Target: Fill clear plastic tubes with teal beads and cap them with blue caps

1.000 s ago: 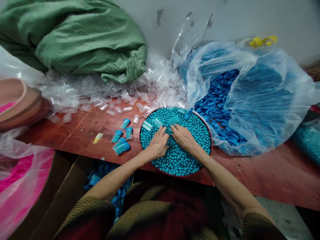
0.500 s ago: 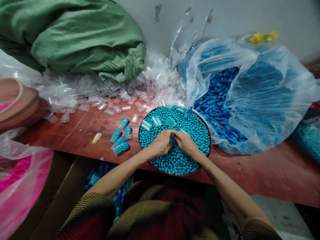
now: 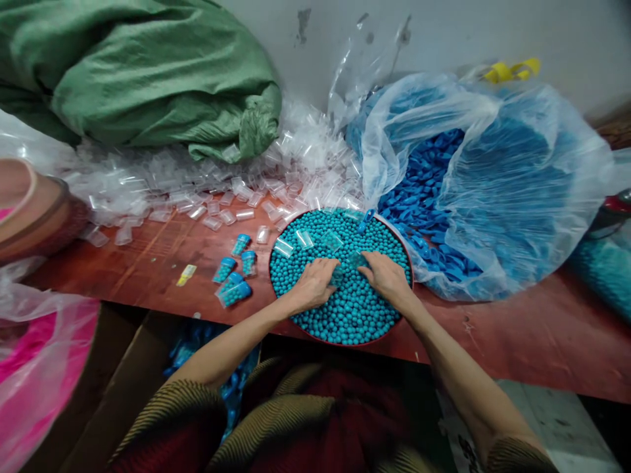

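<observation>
- Left hand [image 3: 315, 282]: fingers closed on clear cup [image 3: 336, 276], above teal beads [image 3: 355, 318], mid red basin [image 3: 412, 266]
- Right hand [image 3: 387, 279]: fingers part-open; can't tell if gripping anything
- Cup likely light, stiff, slick; pinch by side wall
- Count: three loose cups [image 3: 332, 241] far on beads; four or five filled cups [image 3: 249, 263], table [image 3: 493, 328] left

Both bare forearms [image 3: 254, 336] reach over the table's [image 3: 497, 332] near edge; the left hand [image 3: 313, 285] curls inward, apparently pinching, while the right hand [image 3: 387, 278], apart from it, bends palm-down.
</observation>
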{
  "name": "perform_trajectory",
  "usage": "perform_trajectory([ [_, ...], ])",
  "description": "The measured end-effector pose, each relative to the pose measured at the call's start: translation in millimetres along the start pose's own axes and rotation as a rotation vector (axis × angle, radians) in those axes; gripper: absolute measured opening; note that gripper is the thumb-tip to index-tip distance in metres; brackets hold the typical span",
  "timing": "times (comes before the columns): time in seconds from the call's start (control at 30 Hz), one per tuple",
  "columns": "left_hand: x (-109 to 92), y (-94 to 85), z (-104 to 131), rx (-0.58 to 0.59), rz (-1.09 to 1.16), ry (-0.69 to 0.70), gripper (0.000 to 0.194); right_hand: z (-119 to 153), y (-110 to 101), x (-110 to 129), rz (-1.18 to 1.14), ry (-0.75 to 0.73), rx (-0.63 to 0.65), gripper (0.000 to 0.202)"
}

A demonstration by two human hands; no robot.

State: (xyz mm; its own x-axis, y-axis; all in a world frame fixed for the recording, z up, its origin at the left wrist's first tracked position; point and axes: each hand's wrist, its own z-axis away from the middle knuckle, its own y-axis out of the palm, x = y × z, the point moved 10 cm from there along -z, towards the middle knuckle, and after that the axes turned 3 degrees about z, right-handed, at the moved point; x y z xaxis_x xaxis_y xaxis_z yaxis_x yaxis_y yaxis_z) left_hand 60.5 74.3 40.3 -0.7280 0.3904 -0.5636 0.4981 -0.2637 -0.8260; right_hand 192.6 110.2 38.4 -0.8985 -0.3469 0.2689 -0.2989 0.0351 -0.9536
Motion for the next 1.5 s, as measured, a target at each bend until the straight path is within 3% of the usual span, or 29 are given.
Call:
perform_trajectory([
  [0.1, 1, -4.3, 1, -0.02, 0.051, 0.01, 0.046, -4, 7, -5, -0.17, 0.014, 0.015, 0.018],
  [0.2, -4, -11.5, 0, -0.041, 0.123, 0.052, 0.048, -10, 9, -10, -0.48, 0.073, 0.008, 0.012],
  [0.3, -13, -15.9, -2, -0.065, 0.2, 0.114, 0.05, -14, 14, 2, -0.854, 0.077, 0.027, 0.015],
  [0.37, -17, -14.7, -4, -0.068, 0.271, 0.131, 0.053, -14, 15, 16, -0.978, 0.052, 0.042, 0.016],
  [0.53, -13, -15.6, -4, -0.101, 0.353, 0.104, 0.056, -13, 9, 39, -0.744, 0.009, 0.031, 0.015],
  [0.67, -6, -22.7, -1, -0.099, 0.241, 0.068, 0.083, -13, 14, 51, -0.582, -0.064, 0.11, 0.019],
  [0.77, 3, -22.9, 3, -0.057, 0.169, 0.011, 0.084, -18, 20, 53, -0.336, -0.094, 0.174, 0.021],
  [0.83, 9, -22.3, 6, -0.044, 0.124, -0.021, 0.078, -28, 14, 50, -0.141, -0.081, 0.141, 0.025],
  [0.93, 16, -20.6, 10, -0.05, 0.043, -0.034, 0.072, -53, -6, 56, -0.027, -0.106, -0.014, 0.033],
  [1.03, 21, -15.5, 13, -0.043, 0.004, -0.05, 0.07, -76, -2, 67, -0.037, -0.168, 0.011, 0.047],
  [1.17, 26, -14.7, 15, -0.082, 0.055, -0.066, 0.074, -86, 12, 67, -0.142, -0.199, 0.1, 0.023],
  [1.23, 25, -20.6, 16, -0.151, 0.103, -0.052, 0.07, -80, 7, 58, -0.294, -0.171, 0.047, 0.011],
  [1.33, 19, -28.5, 14, -0.234, 0.137, 0.004, 0.06, -63, 2, 45, -0.546, -0.127, -0.008, 0.011],
  [1.5, 10, -17.2, 4, -0.152, 0.071, 0.066, 0.057, -38, 13, 53, -0.606, -0.202, -0.004, 0.015],
])
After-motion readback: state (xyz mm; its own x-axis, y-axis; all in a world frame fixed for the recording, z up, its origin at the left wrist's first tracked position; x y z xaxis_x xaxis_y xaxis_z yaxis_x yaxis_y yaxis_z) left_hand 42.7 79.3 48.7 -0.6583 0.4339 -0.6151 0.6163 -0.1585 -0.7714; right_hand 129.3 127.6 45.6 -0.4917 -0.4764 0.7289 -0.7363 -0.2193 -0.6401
